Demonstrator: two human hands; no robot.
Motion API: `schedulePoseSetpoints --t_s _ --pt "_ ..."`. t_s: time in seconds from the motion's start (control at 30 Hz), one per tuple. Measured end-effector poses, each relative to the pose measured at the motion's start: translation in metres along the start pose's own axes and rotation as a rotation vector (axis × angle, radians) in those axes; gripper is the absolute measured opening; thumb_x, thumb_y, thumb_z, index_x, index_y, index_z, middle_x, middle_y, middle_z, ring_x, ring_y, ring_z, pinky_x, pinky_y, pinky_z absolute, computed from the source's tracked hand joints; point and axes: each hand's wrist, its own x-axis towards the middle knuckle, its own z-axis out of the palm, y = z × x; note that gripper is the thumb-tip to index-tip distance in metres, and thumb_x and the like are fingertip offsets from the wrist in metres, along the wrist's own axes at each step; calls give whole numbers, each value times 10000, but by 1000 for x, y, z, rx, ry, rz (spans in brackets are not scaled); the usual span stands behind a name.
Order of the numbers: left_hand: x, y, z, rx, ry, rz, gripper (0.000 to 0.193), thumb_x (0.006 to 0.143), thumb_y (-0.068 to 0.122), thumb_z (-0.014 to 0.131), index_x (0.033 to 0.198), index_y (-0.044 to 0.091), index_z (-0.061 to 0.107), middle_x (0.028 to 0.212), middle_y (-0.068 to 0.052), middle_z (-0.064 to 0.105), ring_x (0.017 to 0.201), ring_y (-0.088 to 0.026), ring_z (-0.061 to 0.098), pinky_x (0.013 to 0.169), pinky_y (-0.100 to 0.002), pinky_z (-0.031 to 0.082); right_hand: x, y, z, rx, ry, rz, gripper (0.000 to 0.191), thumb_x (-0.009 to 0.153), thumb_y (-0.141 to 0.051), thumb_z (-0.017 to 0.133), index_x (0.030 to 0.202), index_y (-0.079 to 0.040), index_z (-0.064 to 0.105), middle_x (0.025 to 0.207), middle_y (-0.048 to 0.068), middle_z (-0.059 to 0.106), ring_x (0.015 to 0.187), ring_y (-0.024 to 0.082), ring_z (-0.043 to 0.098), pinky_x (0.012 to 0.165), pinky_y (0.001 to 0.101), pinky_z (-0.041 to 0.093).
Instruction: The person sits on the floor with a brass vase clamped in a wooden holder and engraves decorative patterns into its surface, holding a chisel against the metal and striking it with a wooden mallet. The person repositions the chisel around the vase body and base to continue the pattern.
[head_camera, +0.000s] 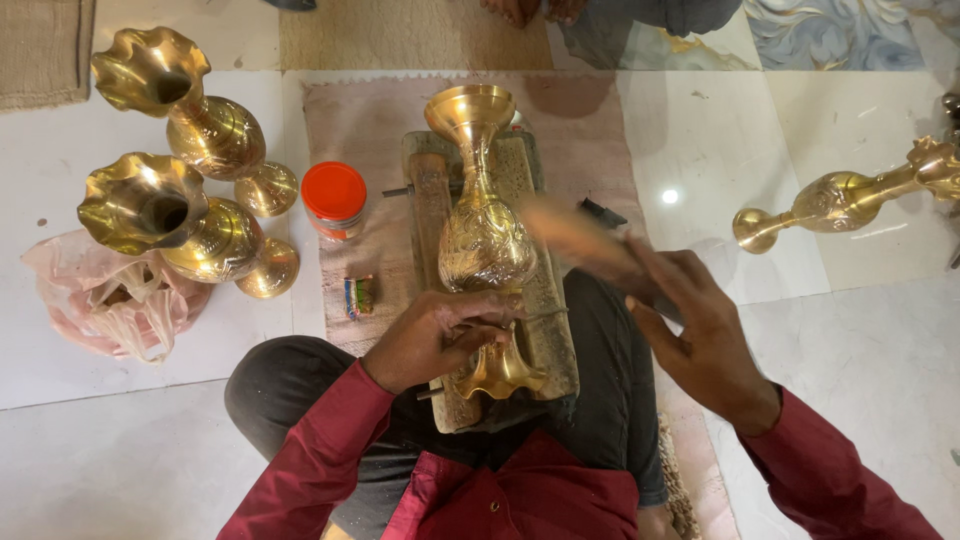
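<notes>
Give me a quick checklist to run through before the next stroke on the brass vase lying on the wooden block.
1. Vase lies flat along the wooden block: ok.
2. Left hand pins the vase near its foot: ok, fingers wrap the narrow part above the base.
3. Right hand has a firm hold on the tool: cannot tell, the tool is blurred by motion.
4. Left fingers are away from where the tool lands: ok, the tool is over the belly and the fingers are lower down.
5. Orange-lidded jar is out of the way: ok, it stands left of the block.
6. Finished vases are apart from the work: ok.
</notes>
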Motion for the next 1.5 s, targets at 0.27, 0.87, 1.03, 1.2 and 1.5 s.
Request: schedulePoseSetpoints --t_s 0.27,0.87,1.03,1.2,1.5 --pt "-4 -2 0 1 20 -45 354 943 -47 697 1282 52 680 1112 -90 787 1023 -140 772 876 -283 654 -3 7 -1 -145 135 -54 685 911 -45 693 1552 -130 468 1089 108 637 847 210 621 709 336 527" --pt "-11 -9 3 -77 63 -62 418 922 -123 657 1309 35 670 1209 -121 758 1093 -168 758 938 -288 638 10 -25 -13 -240 -8 -223 610 898 -16 675 1466 -194 544 1262 138 616 1143 287 610 961 413 506" --pt "-17 -20 5 -103 108 -33 421 908 -141 647 1298 15 665 1203 -118 751 1095 -182 760 935 -294 639 6 -20 -12 -509 -90 -168 685 839 -19 692 1483 -205 553 1144 109 656 1037 285 602 912 454 456" --pt "-24 -40 16 -160 229 17 304 926 -134 700 1205 -20 657 1158 -116 753 1045 -171 750 914 -303 633 10 -11 -7 -626 -234 -87 719 832 -55 707 1504 -227 521 1087 97 639 986 278 602 879 462 459" --pt "-30 -43 20 -120 277 -85 357 917 -132 668 1251 -9 642 961 -63 765 968 -153 752 888 -293 608 37 -15 -16 -686 -204 -192 641 897 -94 676 1486 -270 495 1095 74 641 926 234 605 880 446 458"
